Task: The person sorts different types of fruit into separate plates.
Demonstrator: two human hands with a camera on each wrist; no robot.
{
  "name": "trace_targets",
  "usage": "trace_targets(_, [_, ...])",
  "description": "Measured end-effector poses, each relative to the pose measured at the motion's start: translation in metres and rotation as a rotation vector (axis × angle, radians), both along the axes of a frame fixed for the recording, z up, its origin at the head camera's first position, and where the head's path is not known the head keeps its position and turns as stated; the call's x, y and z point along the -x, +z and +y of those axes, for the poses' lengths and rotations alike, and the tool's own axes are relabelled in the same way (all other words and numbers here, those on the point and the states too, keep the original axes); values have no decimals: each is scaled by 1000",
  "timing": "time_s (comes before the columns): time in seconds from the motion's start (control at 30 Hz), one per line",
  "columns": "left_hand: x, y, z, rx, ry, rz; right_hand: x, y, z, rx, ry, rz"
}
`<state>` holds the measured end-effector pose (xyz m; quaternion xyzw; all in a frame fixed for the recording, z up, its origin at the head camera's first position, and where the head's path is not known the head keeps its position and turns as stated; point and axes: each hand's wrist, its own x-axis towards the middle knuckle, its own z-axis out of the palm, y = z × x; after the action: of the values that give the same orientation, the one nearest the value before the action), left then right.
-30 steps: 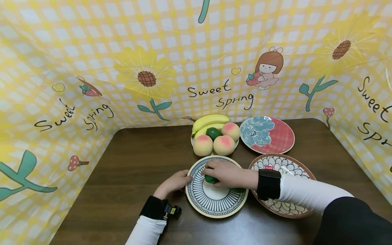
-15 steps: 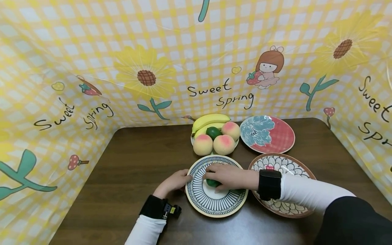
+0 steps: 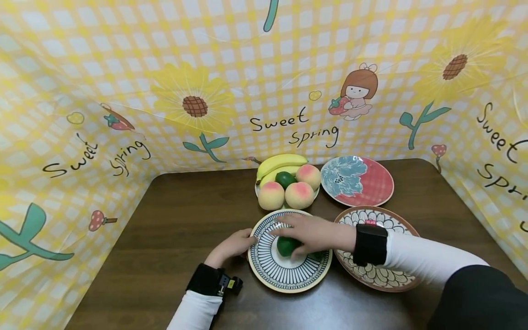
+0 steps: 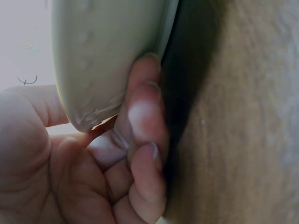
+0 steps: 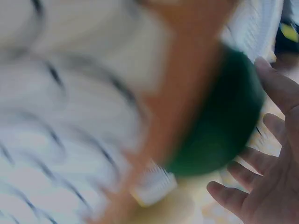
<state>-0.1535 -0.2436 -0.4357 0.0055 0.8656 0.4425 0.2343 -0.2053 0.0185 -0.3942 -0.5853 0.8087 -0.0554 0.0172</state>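
Observation:
My left hand (image 3: 231, 247) grips the left rim of a round plate (image 3: 290, 280) with dark radiating lines. In the left wrist view, its thumb is on one side of the rim and curled fingers (image 4: 147, 116) lie under the plate's pale underside (image 4: 107, 46). Over this plate my right hand (image 3: 315, 233) has its fingers spread above a smooth dark green fruit (image 3: 285, 247). More green (image 3: 316, 256) shows on the plate below the wrist. The right wrist view has straight, parted fingers beside a large green fruit (image 5: 229, 121), partly covered by a blurred brown rim (image 5: 182, 88).
Behind stands a fruit plate with bananas (image 3: 282, 161), several peaches (image 3: 299, 195) and a green fruit (image 3: 285, 180). A red and blue plate (image 3: 377, 181) lies at the back right. Under the right forearm is a brown-rimmed petal-patterned plate (image 3: 381, 277). Patterned cloth (image 3: 231, 46) walls the table.
My right hand has uncurled from the green fruit and drawn slightly right, so more of the fruit shows. The left hand keeps its hold on the plate.

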Motion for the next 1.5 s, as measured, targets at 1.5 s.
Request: trace_targets(1.5, [-1, 0, -3, -5, 8, -15, 144, 28, -63, -87, -359, -265])
